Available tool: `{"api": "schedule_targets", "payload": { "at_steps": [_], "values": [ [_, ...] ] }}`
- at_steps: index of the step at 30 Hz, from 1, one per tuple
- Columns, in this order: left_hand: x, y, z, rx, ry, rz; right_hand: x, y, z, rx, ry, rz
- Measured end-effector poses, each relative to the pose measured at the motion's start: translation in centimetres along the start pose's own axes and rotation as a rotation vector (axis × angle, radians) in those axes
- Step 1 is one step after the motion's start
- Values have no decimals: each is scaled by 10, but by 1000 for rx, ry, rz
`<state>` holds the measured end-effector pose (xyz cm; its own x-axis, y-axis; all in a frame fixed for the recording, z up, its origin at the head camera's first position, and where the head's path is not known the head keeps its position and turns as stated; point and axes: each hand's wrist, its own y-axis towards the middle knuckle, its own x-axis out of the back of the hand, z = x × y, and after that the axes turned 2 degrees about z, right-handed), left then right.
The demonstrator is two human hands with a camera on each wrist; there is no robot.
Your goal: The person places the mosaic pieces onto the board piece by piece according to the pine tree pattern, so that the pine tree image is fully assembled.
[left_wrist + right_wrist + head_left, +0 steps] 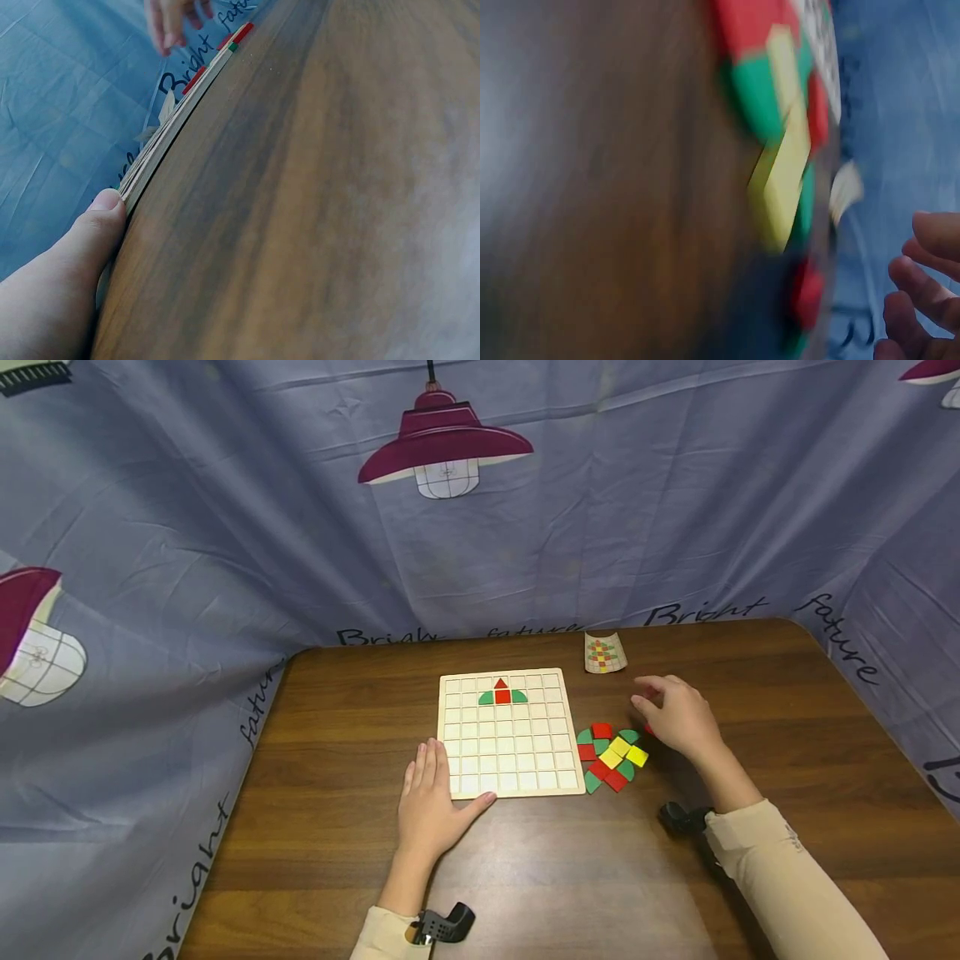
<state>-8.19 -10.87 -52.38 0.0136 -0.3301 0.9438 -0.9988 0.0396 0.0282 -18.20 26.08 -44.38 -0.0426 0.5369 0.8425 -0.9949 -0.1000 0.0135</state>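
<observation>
The curtain [300, 527] hangs behind the far edge of the worktop [337, 718]. The board [517, 756] lies flat, nearer that far edge than the near one; it looks light and stiff, best taken by its rim at opposite edges. The left hand [431, 810] rests at the board's near left corner, fingers straight along the left edge, thumb stretched out to the near edge. The right hand [678, 714] hangs beyond the pile, to the right of the board, thumb and fingers loosely bent with a gap between them and nothing seen in it. The card [604, 654] sits by the worktop's far edge, off the board's far right corner; it curls, so it is probably thin and bendy.

Just beside the board's right edge, toward its near right corner, lie red, green and yellow squares [637, 756] and quarter-rounds [628, 737]. These seem light, hard and perhaps slick, easiest pinched by opposite sides. A red piece [648, 728] shows under the right hand; with the wrist view blurred, I cannot tell whether they touch. Near the board's far edge, two green quarter-rounds flank a red square [502, 697], with a red triangle [501, 683] beyond.
</observation>
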Motion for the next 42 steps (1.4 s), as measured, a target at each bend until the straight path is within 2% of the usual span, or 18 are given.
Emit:
{"api": "schedule_targets", "payload": {
  "at_steps": [6,12,18,26,35,42],
  "values": [
    [1,0,0,-4,4,-6,9,-13,-36,-67,-24,59],
    [2,1,0,-2,8,-7,9,-18,-53,-52,-31,128],
    [1,1,0,-1,5,-10,7,-19,-60,-47,-23,141],
    [1,1,0,4,6,-4,3,-17,-64,-41,-9,96],
    [3,0,-1,6,4,0,2,-16,-63,-48,8,107],
    [2,0,-1,-2,2,-5,0,-16,-66,-45,17,81]
  ]
}}
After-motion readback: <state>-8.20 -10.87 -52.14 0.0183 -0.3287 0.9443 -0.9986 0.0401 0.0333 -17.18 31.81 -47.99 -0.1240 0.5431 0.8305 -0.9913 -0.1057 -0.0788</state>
